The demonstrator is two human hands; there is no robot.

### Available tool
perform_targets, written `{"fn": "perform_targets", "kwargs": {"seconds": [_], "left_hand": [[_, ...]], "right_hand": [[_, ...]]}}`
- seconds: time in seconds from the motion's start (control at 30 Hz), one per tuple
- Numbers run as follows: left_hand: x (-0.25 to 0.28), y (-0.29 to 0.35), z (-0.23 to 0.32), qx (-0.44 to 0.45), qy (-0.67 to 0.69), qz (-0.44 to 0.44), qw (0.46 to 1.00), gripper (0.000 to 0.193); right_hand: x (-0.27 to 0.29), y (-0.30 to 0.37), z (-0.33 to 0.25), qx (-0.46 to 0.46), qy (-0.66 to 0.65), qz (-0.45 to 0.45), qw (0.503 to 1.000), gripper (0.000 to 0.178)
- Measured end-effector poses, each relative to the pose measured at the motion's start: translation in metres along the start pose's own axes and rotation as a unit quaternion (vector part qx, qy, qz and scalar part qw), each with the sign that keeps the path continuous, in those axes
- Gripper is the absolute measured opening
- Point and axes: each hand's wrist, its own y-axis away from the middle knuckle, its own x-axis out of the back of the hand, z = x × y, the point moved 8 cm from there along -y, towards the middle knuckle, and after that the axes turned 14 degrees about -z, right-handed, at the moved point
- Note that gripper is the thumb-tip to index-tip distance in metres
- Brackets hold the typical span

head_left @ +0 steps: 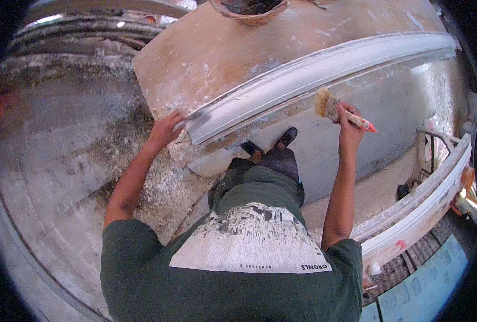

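Observation:
In my right hand (349, 119) is a paintbrush (331, 105) with pale bristles and a red-tipped handle, held up over the near side of a long white moulding (303, 75). The moulding lies lengthwise on a brown, paint-flecked table (206, 70). At the moulding's left end is my left hand (169, 129), its fingers bent together. A blurred dark grey patch (199, 116) shows beside those fingertips, over the moulding's end. Whether it is a thin tool in the fingers or a mark on the moulding, I cannot tell.
A round basin (249, 8) with a dark inside stands at the table's far edge. Another long white moulding (410, 228) rests on a frame at my right, above a light blue panel (423, 282). Stained concrete floor (61, 134) stretches to the left.

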Motion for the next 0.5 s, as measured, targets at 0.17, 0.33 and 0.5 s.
{"fn": "perform_targets", "kwargs": {"seconds": [0.17, 0.33, 0.5], "left_hand": [[0.015, -0.034, 0.046, -0.003, 0.051, -0.013, 0.999, 0.037], [0.062, -0.239, 0.197, -0.079, 0.065, 0.05, 0.993, 0.032], [0.103, -0.316, 0.256, -0.095, 0.091, 0.007, 0.991, 0.025]], "right_hand": [[0.048, 0.022, 0.032, -0.053, -0.059, 0.056, 0.995, 0.026], [0.071, 0.018, 0.038, -0.073, -0.068, 0.071, 0.992, 0.026], [0.079, 0.001, 0.025, -0.07, -0.034, 0.031, 0.996, 0.023]]}}
